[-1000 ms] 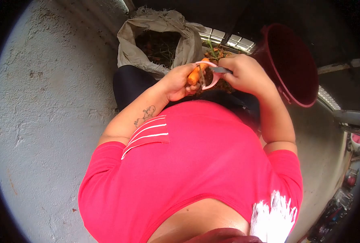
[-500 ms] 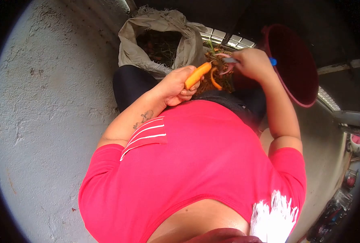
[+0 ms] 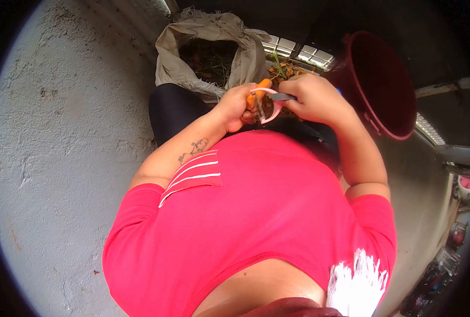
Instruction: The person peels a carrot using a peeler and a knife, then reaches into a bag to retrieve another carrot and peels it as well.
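Note:
My left hand (image 3: 236, 107) is closed around a peeled orange carrot (image 3: 265, 84), which points away from me. A Y-shaped vegetable peeler (image 3: 278, 109) with a pink head and grey neck sits in my right hand (image 3: 315, 98), fingers wrapped about its handle. The peeler's head lies across the carrot, blade over its near part. My left fingers hide the carrot's lower end. A bit of blue shows just behind my right hand.
An open woven sack (image 3: 166, 58) with plant scraps inside stands ahead, slightly left. Peelings and green bits (image 3: 287, 68) lie beyond my hands. A dark red bucket (image 3: 369, 108) stands at the right. A rough grey wall (image 3: 60, 148) fills the left side.
My right hand has brought the peeler back toward me and onto the carrot. The carrot has tilted more upright in my left hand. The loose orange strip near the peeler is out of sight.

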Demonstrator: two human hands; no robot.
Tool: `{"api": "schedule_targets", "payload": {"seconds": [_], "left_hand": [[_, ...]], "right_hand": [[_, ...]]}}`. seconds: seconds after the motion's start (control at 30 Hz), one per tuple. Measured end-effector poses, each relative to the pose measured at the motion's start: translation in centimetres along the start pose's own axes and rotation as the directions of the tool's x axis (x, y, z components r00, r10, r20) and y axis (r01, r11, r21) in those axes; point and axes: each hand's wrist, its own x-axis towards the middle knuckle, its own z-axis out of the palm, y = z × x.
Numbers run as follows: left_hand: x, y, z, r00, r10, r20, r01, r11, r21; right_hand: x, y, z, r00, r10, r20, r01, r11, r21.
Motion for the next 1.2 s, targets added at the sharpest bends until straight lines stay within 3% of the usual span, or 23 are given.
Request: {"api": "schedule_targets", "payload": {"seconds": [0.1,0.23,0.43,0.57,0.63,0.67,0.77,0.87,0.9,1.0,1.1,1.2], "left_hand": [[-0.9,0.5,2.5,0.996,-0.029,-0.081,0.021,0.995,-0.096],[-0.6,-0.1,0.5,0.99,0.025,0.138,-0.004,0.989,-0.148],[-1.4,-0.1,0.0,0.983,-0.031,0.179,0.056,0.989,-0.135],[-2.1,0.9,0.2,0.98,0.078,0.181,-0.068,0.996,-0.061],[-2.2,1.5,0.4,0.98,0.163,0.113,-0.165,0.986,0.006],[-2.3,2.1,0.5,0.976,0.15,0.157,-0.155,0.988,0.018],[-2.1,2.1,0.2,0.989,0.049,0.142,-0.049,0.999,0.0],[-1.6,1.8,0.6,0.999,-0.02,0.034,0.018,0.998,0.059],[-1.3,1.5,0.4,0.997,-0.017,0.074,0.013,0.998,0.055],[-0.1,0.6,-0.8,0.985,-0.029,0.17,0.029,1.0,0.003],[0.4,-0.5,-0.2,0.999,0.03,0.031,-0.029,0.998,-0.049],[-0.3,0.0,0.1,0.997,-0.018,0.074,0.028,0.992,-0.126]], "right_hand": [[0.6,-0.1,1.0,1.0,-0.015,-0.006,0.015,1.0,0.016],[0.8,-0.1,1.0,0.999,-0.027,-0.023,0.027,1.0,-0.012],[1.0,3.4,0.1,1.0,0.011,0.017,-0.011,1.0,0.007],[0.3,7.9,-0.1,0.96,0.28,0.031,-0.263,0.93,-0.256],[-0.7,9.1,0.2,0.945,0.326,-0.036,-0.322,0.904,-0.28],[-0.6,9.6,0.1,0.938,0.338,-0.072,-0.344,0.891,-0.295],[-0.5,7.5,-0.3,0.963,0.261,-0.069,-0.265,0.962,-0.058],[-0.1,4.1,-0.4,0.992,0.121,-0.046,-0.121,0.993,0.0],[0.0,3.0,-0.5,0.997,0.068,-0.043,-0.067,0.998,0.014],[0.3,0.3,-0.3,1.0,-0.017,-0.022,0.017,1.0,0.011],[0.9,-0.5,0.6,0.998,-0.066,0.002,0.066,0.997,-0.026],[1.2,-0.8,0.9,0.997,-0.08,-0.004,0.08,0.995,-0.066]]}}
